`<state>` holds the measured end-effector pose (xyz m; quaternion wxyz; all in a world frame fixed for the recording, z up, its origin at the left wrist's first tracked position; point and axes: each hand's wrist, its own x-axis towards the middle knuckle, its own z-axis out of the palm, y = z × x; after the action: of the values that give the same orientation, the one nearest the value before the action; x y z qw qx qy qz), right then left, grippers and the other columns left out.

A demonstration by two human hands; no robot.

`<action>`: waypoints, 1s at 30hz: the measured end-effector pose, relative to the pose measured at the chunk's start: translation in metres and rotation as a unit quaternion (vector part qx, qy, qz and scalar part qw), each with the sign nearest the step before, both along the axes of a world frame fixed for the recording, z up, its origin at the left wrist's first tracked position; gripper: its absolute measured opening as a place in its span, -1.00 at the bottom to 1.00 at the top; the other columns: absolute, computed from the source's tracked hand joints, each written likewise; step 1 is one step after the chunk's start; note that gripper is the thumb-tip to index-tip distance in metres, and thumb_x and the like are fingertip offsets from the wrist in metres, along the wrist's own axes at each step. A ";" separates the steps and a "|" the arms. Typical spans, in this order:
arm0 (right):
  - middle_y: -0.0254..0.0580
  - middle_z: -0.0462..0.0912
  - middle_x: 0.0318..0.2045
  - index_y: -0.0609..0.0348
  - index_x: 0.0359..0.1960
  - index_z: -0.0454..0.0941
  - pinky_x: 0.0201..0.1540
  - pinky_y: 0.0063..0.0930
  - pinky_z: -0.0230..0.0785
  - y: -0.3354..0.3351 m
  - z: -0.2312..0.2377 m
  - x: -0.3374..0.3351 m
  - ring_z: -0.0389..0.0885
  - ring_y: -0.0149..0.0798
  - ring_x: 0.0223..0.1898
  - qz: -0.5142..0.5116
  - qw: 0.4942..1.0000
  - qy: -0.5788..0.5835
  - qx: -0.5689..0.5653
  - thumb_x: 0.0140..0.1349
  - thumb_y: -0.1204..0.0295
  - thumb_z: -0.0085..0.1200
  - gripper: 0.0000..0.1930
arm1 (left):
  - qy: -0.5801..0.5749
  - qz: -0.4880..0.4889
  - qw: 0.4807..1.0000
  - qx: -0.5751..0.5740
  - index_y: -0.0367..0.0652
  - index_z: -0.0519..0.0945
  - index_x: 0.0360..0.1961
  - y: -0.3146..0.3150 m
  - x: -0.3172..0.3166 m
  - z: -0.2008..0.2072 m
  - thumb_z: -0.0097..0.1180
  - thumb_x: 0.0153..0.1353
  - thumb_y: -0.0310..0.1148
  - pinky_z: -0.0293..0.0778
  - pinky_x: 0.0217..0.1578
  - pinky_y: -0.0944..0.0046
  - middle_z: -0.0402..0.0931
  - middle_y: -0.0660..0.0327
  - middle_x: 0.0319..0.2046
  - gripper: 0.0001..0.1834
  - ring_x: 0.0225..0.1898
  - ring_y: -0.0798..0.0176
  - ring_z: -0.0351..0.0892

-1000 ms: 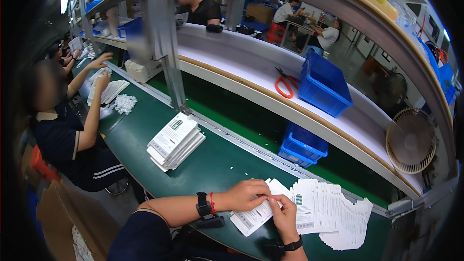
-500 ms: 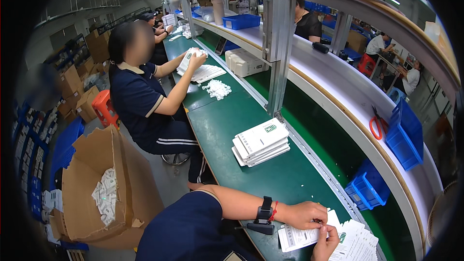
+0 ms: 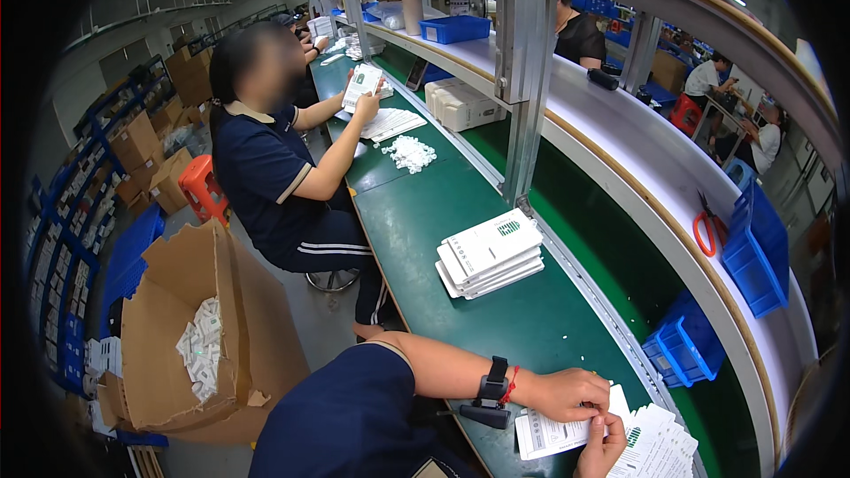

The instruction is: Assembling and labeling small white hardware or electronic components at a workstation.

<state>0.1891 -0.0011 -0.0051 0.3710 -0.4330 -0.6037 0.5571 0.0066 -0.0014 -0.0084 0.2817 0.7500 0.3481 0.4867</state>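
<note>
My left hand (image 3: 574,394), with a black strap device and red cord at its wrist, bends its fingers together over a flat white package (image 3: 542,436). Fingertip to fingertip with it, my right hand (image 3: 602,448) is pinched closed. Whatever sits between the fingers is too small and hidden to make out. Beside my right hand, several flat white packages with green print (image 3: 660,444) lie fanned out on the green tabletop (image 3: 425,301). Farther up the table stands a stack of similar white packages (image 3: 491,248).
Left of the table stands an open cardboard box (image 3: 266,336) holding white packets. A co-worker (image 3: 274,150) sits farther along, near a pile of small white pieces (image 3: 411,154). Blue bins (image 3: 682,350) and red-handled scissors (image 3: 706,232) are at the right, by the shelf's metal post (image 3: 524,80).
The view has shifted slightly, so the scene sits a little to the right. My fingers have closed in nearer each other. The co-worker now holds a white package upright.
</note>
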 end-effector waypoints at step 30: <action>-0.29 0.55 -0.43 0.28 -0.36 0.52 -0.30 -0.61 0.27 0.008 -0.016 0.002 0.40 -0.49 -0.38 -0.036 0.998 0.016 0.057 0.20 0.46 0.09 -0.89 | -0.004 -0.001 1.000 0.023 -0.23 0.52 -0.46 0.003 0.005 -0.004 0.08 0.01 -0.51 0.39 -0.34 0.16 0.47 0.14 -0.46 -0.95 -0.39 0.07 0.50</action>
<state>0.1913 0.0070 -0.0209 0.4246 -0.4239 -0.6120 0.5152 0.0119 0.0014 -0.0122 0.2662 0.7549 0.3347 0.4972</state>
